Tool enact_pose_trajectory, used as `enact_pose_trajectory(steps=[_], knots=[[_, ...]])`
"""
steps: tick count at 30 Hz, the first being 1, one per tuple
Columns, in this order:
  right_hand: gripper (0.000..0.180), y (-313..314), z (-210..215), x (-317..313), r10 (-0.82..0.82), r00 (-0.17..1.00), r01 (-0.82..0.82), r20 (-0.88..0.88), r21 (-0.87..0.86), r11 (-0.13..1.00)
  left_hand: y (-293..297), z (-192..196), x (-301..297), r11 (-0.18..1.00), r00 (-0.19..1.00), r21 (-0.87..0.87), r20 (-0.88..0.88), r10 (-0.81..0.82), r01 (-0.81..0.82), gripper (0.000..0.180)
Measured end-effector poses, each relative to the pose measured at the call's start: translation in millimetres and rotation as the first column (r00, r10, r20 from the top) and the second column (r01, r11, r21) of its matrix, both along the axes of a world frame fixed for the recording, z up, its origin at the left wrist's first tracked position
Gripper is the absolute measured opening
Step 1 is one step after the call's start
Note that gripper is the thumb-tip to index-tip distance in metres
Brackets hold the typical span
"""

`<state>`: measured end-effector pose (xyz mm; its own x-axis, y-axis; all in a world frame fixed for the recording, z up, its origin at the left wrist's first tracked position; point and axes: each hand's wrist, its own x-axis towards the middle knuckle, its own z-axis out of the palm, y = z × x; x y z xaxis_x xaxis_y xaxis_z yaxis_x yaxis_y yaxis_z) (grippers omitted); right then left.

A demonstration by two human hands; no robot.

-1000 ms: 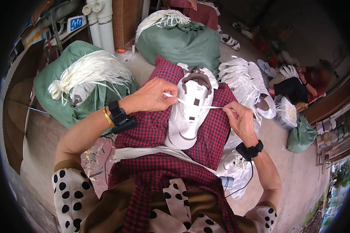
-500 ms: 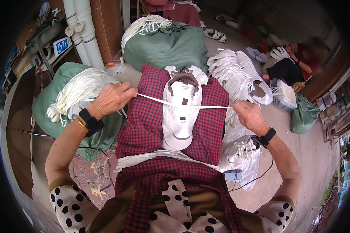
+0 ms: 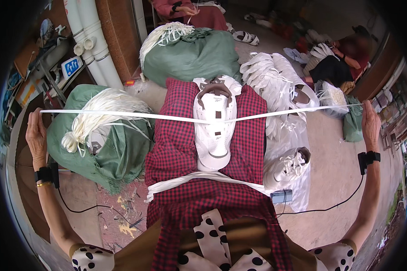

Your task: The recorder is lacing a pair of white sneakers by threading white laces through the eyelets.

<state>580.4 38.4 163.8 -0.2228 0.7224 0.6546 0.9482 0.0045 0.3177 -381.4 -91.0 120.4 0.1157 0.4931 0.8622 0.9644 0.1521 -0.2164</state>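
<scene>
A white sneaker (image 3: 215,126) lies sole-down on my lap, on a red checked cloth (image 3: 176,149). A long white lace (image 3: 122,114) runs through the shoe and is stretched taut to both sides. My left hand (image 3: 36,133) is far out to the left, closed on one end of the lace. My right hand (image 3: 371,122) is far out to the right, closed on the other end. Both wrists wear black bands with cables.
A green sack (image 3: 117,149) with a bundle of white laces sits at my left, another green sack (image 3: 190,54) stands ahead. A pile of white sneakers (image 3: 276,77) and one laced sneaker (image 3: 289,167) lie at right. White pipes (image 3: 90,40) stand far left. Another person (image 3: 190,11) sits ahead.
Both hands have pulled apart from near the shoe to arm's length, drawing the lace out long and taut across the sneaker.
</scene>
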Motion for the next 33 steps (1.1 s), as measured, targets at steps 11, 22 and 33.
enact_pose_trajectory(steps=[11,22,33], knots=[[0.02,-28.1,-86.3,-165.7,0.553,0.425,-0.2,-0.716,0.522,0.829,45.2,-30.1,208.2,0.759,0.452,0.553,0.611,-0.649,0.343,0.024],[0.009,22.6,-155.2,-337.8,0.175,0.086,-0.835,-0.981,0.024,0.549,122.6,-128.7,361.2,0.394,-0.084,0.236,0.927,-0.366,0.888,0.017],[0.008,34.8,-157.2,-343.0,0.247,0.149,-0.846,-0.957,0.006,0.533,119.9,-143.1,366.5,0.445,-0.085,0.232,0.942,-0.326,0.865,0.009]])
